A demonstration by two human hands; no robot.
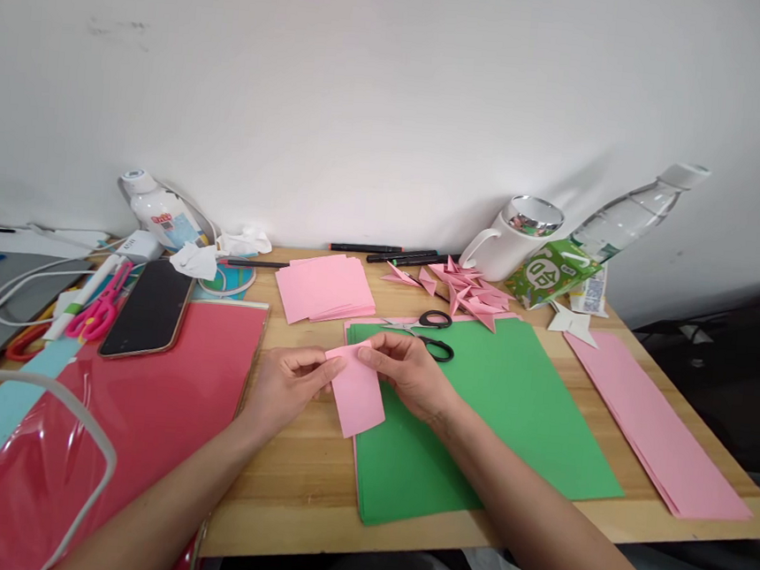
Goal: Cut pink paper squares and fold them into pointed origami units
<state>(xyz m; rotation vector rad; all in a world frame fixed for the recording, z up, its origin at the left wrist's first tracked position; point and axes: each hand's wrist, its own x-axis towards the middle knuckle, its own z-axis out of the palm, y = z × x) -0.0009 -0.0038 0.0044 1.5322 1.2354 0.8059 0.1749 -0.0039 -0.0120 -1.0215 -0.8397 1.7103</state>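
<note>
Between my hands is a small pink paper rectangle (360, 400), held up over the left edge of the green paper stack (494, 419). My left hand (288, 383) pinches its upper left corner between thumb and fingers. At its upper right, my right hand (412, 376) grips the top edge the same way. Whether the paper is folded double is hard to tell. Just behind my right hand lie black-handled scissors (435, 320) on the green paper. Farther back are a pile of pink paper squares (326, 287) and a heap of folded pink paper pieces (469, 288).
Left lie a red paper pack (162, 417), a phone (148, 309), pink scissors (99, 309) and a white cable (94, 429). Along the back stand a white mug (513, 239), a leaning clear bottle (639, 210) and a green packet (550, 273). Pink strips (660, 425) lie right.
</note>
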